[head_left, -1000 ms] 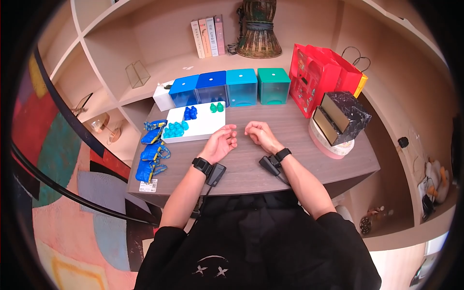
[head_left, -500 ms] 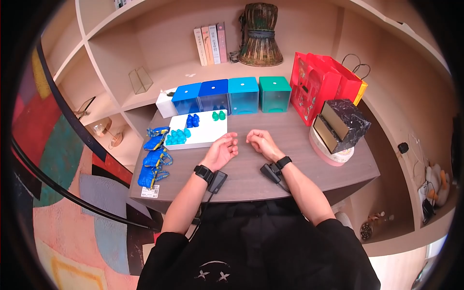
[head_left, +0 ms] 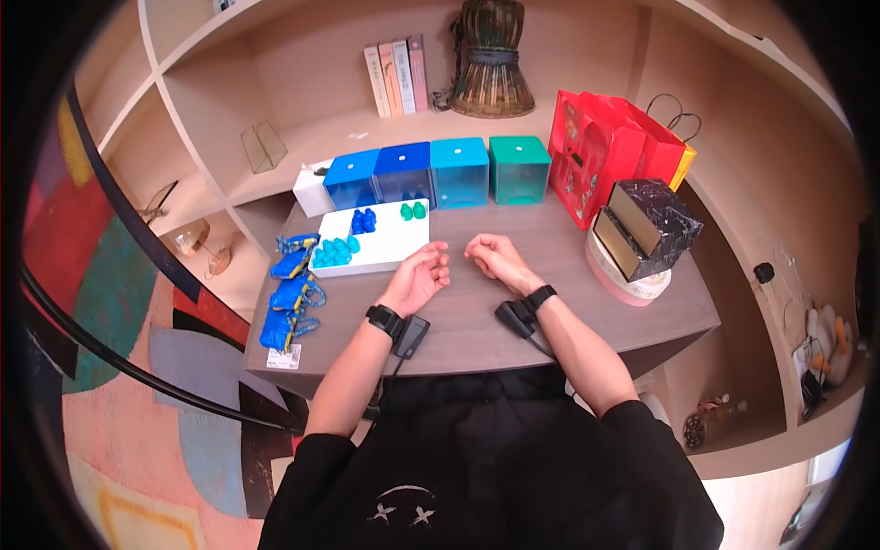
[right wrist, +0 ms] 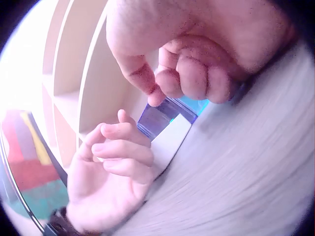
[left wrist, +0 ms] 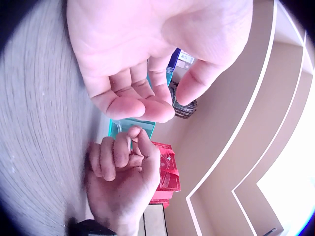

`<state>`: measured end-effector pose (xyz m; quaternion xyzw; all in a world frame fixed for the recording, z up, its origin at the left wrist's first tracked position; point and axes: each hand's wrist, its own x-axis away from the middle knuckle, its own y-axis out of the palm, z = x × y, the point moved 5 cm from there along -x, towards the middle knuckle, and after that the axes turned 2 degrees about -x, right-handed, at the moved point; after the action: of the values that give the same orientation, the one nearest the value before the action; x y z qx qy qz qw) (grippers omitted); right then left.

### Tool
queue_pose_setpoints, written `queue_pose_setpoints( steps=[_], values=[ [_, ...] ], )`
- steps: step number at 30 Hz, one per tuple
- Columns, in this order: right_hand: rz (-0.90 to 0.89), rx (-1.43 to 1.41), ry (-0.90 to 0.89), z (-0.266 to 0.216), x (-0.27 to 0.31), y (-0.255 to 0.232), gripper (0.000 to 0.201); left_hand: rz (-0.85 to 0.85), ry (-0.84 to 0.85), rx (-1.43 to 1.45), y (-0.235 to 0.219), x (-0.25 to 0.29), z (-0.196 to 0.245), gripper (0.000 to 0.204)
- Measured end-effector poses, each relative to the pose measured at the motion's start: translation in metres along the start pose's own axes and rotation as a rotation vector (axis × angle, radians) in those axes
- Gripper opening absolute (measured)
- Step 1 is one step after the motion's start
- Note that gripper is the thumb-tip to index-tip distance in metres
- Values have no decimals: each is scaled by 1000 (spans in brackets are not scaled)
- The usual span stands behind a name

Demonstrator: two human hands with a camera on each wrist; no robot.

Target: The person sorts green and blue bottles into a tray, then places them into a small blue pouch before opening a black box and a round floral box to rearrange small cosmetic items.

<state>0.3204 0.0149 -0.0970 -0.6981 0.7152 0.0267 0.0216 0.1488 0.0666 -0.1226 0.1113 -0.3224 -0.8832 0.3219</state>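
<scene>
My left hand [head_left: 417, 278] rests on the table near its middle, palm turned inward and fingers loosely bent, holding nothing. Across a small gap, my right hand [head_left: 498, 259] lies with its fingers loosely curled, also holding nothing. Closest to the left hand is a white tray [head_left: 390, 246]. On it sit several light-blue figurines [head_left: 335, 251] at the front left, dark-blue figurines [head_left: 364, 221] behind them and two green figurines [head_left: 413, 211] at the back right. The left wrist view shows the left palm [left wrist: 147, 29] close up, with the right hand beyond.
Behind the tray stand a light-blue box [head_left: 351, 180], a dark-blue box [head_left: 403, 172], a turquoise box [head_left: 460, 172] and a green box [head_left: 520, 170]. Small blue bags [head_left: 290, 295] line the left edge. At right are red paper bags [head_left: 591, 156] and a black marbled box [head_left: 662, 225] on a round box [head_left: 632, 286].
The head view tips up and then partly back down. Both hands keep their place and shape on the table, and the tray and figurines have not moved.
</scene>
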Motion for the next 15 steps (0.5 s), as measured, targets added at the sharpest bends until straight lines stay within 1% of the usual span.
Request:
queue_pose_setpoints(
  steps=[1,2,4,5,6,8,10,11,13,15],
  values=[
    [57,142,-9,-16,0,-4,14,-5,0,2,0,-3,4,28],
    [62,145,-27,-33,-2,-10,14,-15,-14,-1,1,-3,5,28],
    [74,403,-369,-80,8,-33,13,-32,-7,-3,3,-6,10,27],
    [145,539,-419,-117,25,-43,13,-37,-10,7,3,-3,5,26],
    [245,674,-540,-152,40,-55,13,-26,5,1,2,-3,4,25],
    [434,878,-560,-201,66,-83,21,-43,9,13,2,-3,3,25],
    [569,1168,-513,-226,86,-118,33,-46,38,5,3,-4,6,24],
    [651,1348,-351,-227,91,-141,49,-55,42,8,4,-4,7,24],
    [722,1519,37,-221,105,-177,75,1,30,-14,3,-5,7,23],
    [724,1513,319,-200,117,-211,96,9,37,-12,4,-5,7,23]
  ],
)
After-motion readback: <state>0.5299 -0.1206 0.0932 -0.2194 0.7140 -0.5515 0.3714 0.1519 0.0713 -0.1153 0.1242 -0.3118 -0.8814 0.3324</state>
